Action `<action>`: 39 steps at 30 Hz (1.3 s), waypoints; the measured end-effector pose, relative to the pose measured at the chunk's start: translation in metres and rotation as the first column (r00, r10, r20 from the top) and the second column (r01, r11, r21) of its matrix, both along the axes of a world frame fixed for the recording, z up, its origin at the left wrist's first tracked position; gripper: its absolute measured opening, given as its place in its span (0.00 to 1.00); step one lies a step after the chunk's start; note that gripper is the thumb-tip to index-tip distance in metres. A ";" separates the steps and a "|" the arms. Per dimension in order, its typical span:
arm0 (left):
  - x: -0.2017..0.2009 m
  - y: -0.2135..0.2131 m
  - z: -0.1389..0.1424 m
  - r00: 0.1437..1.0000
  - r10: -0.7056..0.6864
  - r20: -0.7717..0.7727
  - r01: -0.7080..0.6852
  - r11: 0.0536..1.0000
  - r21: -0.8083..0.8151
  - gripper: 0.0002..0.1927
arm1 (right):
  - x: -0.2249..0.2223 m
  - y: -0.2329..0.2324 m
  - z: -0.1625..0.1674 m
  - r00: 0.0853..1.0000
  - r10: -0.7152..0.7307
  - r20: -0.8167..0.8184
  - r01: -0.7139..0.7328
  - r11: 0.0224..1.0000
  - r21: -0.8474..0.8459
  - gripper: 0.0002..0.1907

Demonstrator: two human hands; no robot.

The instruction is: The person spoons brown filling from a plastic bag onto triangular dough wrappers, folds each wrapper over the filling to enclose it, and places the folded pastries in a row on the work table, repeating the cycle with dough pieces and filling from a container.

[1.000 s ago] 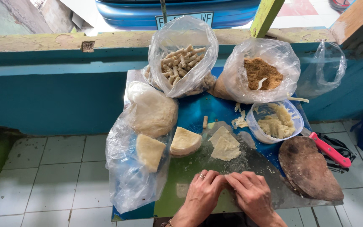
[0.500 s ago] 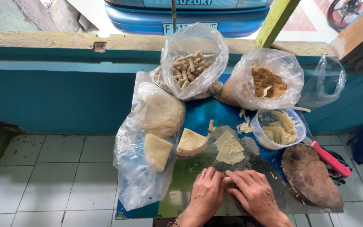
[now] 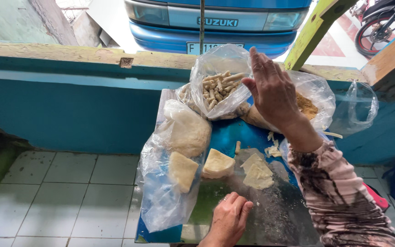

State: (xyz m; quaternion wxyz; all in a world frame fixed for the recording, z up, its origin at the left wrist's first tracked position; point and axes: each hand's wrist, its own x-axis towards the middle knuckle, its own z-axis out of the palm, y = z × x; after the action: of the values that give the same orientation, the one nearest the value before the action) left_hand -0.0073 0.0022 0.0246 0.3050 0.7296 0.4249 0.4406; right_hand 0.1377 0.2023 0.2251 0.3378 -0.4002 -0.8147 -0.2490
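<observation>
hands first: our right hand (image 3: 273, 91) is raised over the table (image 3: 216, 206), fingers loosely spread and holding nothing, its fingertips at the open rim of the clear bag of small pale sticks (image 3: 218, 87). our left hand (image 3: 229, 219) rests low on the worktop, fingers curled down, empty as far as we can tell. just beyond it lie two pale dough wedges (image 3: 218, 163), and a larger bag with dough lumps (image 3: 179, 155) sits to the left. behind the right wrist sits a bag of brown crumbs (image 3: 314, 103).
</observation>
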 end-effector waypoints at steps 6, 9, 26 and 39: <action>-0.002 0.003 -0.007 0.999 -0.011 -0.038 0.014 0.998 0.069 0.10 | 0.007 -0.042 -0.099 0.972 0.143 0.185 -0.060 0.918 -0.393 0.04; -0.002 -0.002 -0.012 0.994 -0.031 -0.103 0.043 0.993 0.114 0.10 | 0.018 -0.033 -0.143 0.930 0.148 0.336 -0.026 0.939 -0.342 0.15; 0.008 0.005 -0.042 0.990 -0.036 -0.140 0.060 0.984 0.166 0.11 | -0.015 0.020 0.012 0.996 0.092 0.020 -0.088 0.985 -0.145 0.20; 0.005 0.004 -0.035 0.986 -0.050 -0.157 0.077 0.982 0.171 0.11 | 0.064 -0.105 -0.117 0.992 0.067 0.108 0.044 0.618 -0.785 0.13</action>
State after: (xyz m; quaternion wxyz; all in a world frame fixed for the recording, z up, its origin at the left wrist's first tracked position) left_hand -0.0024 0.0065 -0.0106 0.2197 0.7984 0.3828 0.4097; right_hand 0.2015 0.0978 0.1076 0.0782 -0.4857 -0.8637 0.1095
